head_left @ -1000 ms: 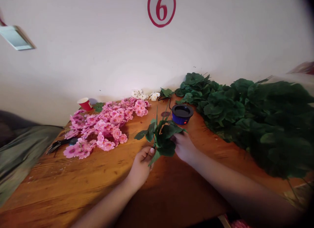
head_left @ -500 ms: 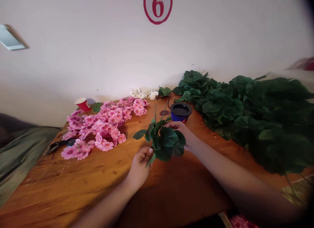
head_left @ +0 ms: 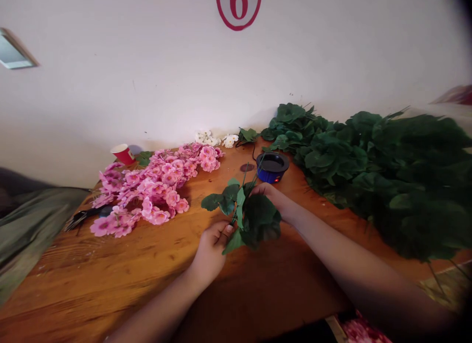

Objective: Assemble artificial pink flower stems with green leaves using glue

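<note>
Over the middle of the wooden table, both my hands hold a small bunch of artificial green leaves [head_left: 254, 217] with thin stems pointing up and away. My left hand [head_left: 212, 244] pinches it low on its left side, thumb on top. My right hand [head_left: 273, 198] is closed on the bunch from the right, its fingertips partly hidden behind the leaves. Just beyond my right hand stands a small blue pot [head_left: 272, 170] with a black rim, a dark inside and a lit red switch.
Pink artificial flowers [head_left: 155, 183] lie in a heap on the left of the table [head_left: 147, 269]. A red paper cup [head_left: 123, 154] tilts behind them. White flowers [head_left: 208, 139] lie by the wall. A large pile of green leaves [head_left: 350, 161] covers the right side.
The leaves of the bunch have spread apart, some now lying toward the left and the larger ones toward the right. Both hands stay closed on it in nearly the same place.
</note>
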Demonstrator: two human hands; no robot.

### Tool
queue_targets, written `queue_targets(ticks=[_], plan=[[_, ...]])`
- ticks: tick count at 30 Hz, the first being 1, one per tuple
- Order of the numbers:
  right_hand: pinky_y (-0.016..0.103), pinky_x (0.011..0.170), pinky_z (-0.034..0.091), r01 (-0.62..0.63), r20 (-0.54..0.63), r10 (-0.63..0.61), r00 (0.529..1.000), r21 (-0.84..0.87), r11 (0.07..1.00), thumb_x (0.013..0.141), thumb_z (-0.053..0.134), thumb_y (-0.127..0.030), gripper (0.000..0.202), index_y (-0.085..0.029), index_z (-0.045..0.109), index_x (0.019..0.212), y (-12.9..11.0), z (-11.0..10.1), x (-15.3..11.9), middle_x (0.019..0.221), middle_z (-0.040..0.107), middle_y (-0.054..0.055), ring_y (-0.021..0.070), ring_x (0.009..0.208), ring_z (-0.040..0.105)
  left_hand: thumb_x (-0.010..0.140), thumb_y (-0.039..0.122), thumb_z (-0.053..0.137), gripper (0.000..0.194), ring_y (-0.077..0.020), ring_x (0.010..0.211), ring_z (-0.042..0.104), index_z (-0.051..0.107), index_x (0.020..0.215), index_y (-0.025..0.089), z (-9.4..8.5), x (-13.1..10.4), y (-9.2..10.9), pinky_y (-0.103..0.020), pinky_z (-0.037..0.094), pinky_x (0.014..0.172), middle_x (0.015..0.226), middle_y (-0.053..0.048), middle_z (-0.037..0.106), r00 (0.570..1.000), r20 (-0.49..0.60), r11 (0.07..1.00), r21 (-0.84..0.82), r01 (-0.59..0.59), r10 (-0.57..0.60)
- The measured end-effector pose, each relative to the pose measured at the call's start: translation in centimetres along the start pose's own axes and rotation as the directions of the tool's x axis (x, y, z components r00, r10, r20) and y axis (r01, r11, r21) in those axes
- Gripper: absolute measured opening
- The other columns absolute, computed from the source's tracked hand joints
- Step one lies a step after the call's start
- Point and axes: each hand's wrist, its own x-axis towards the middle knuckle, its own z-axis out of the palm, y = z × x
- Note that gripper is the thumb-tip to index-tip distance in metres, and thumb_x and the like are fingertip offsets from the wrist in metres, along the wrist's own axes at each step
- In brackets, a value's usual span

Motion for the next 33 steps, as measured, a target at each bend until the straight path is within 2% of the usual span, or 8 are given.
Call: queue_targets(ticks=[3,6,10,14,22,25,29,33], plan=[[0.025,0.054,0.050,-0.098,0.131,0.099,0.986,-0.019,0.995,0.057,0.082,-0.028,0.017,-0.014,0.074,0.061,0.5,0.4,-0.3,0.058,0.068,0.004,0.0155,0.054,0.062,0.088,0.062,0.051,0.051,-0.0140,0.063,0.043,0.058,0.067,0.016,-0.1,0.0,-0.4,-0.025,0.033,0.059,0.065,-0.001,0.050,1.000,0.009,1.000,0.014,-0.012,0.012],[0.026,0.059,0.052,-0.114,0.194,0.118,0.974,-0.031,0.993,0.059,0.083,-0.031,0.019,-0.014,0.074,0.065,1.0,0.7,-0.4,0.061,0.069,0.004,0.0169,0.060,0.064,0.092,0.052,0.050,0.045,-0.0147,0.064,0.046,0.058,0.067,0.016,-0.2,0.0,-0.7,-0.025,0.034,0.060,0.066,-0.003,0.054,0.999,0.015,0.998,0.035,-0.051,0.051],[0.026,0.061,0.052,-0.128,0.186,0.130,0.974,-0.023,0.992,0.060,0.083,-0.035,0.024,-0.013,0.074,0.068,1.4,0.9,-0.3,0.064,0.069,0.005,0.0171,0.063,0.065,0.091,0.039,0.052,0.034,-0.0157,0.067,0.050,0.059,0.067,0.016,-0.3,0.0,-0.6,-0.026,0.038,0.064,0.070,-0.004,0.059,0.997,0.009,0.997,0.026,-0.072,0.072],[0.024,0.059,0.050,-0.149,0.203,0.147,0.968,-0.005,0.989,0.059,0.083,-0.032,0.024,-0.012,0.074,0.070,1.6,0.9,-0.3,0.063,0.069,0.004,0.0152,0.059,0.064,0.087,0.035,0.054,0.028,-0.0149,0.064,0.048,0.059,0.067,0.016,-0.3,-0.1,-0.2,-0.025,0.038,0.061,0.066,-0.003,0.056,0.999,0.002,0.999,0.002,-0.044,0.044],[0.024,0.058,0.048,-0.011,0.294,0.033,0.955,-0.075,0.997,0.067,0.080,-0.031,0.021,-0.013,0.073,0.072,1.8,0.7,-0.2,0.065,0.069,0.002,0.0125,0.055,0.059,0.081,0.034,0.059,0.028,-0.0132,0.061,0.046,0.053,0.060,0.017,-0.3,0.3,0.2,-0.025,0.035,0.059,0.062,-0.001,0.051,0.999,-0.011,0.999,-0.026,-0.036,0.036],[0.023,0.056,0.047,-0.019,0.226,0.026,0.974,-0.036,0.999,0.064,0.082,-0.030,0.021,-0.014,0.070,0.070,1.4,1.1,-0.3,0.065,0.068,0.001,0.0123,0.056,0.059,0.080,0.030,0.057,0.025,-0.0103,0.054,0.039,0.050,0.060,0.018,-0.4,0.2,0.4,-0.023,0.031,0.054,0.057,0.002,0.046,1.000,-0.018,0.998,-0.063,-0.012,0.011],[0.022,0.059,0.048,0.039,0.015,-0.040,0.999,0.104,0.994,0.058,0.087,-0.030,0.027,-0.017,0.068,0.072,0.9,1.9,-0.5,0.071,0.068,-0.001,0.0119,0.061,0.061,0.075,0.023,0.055,0.018,-0.0077,0.046,0.031,0.046,0.060,0.019,-0.4,0.1,0.6,-0.022,0.024,0.049,0.049,0.006,0.037,0.999,-0.037,0.995,-0.101,0.027,-0.031],[0.021,0.060,0.047,0.094,-0.103,-0.080,0.991,0.143,0.985,0.062,0.086,-0.035,0.028,-0.018,0.066,0.071,0.3,2.6,-0.7,0.073,0.067,-0.001,0.0107,0.063,0.060,0.080,0.034,0.056,0.030,-0.0070,0.045,0.028,0.043,0.058,0.019,-0.3,0.3,0.9,-0.021,0.022,0.047,0.048,0.006,0.035,0.996,-0.006,0.981,-0.176,0.086,-0.088]])
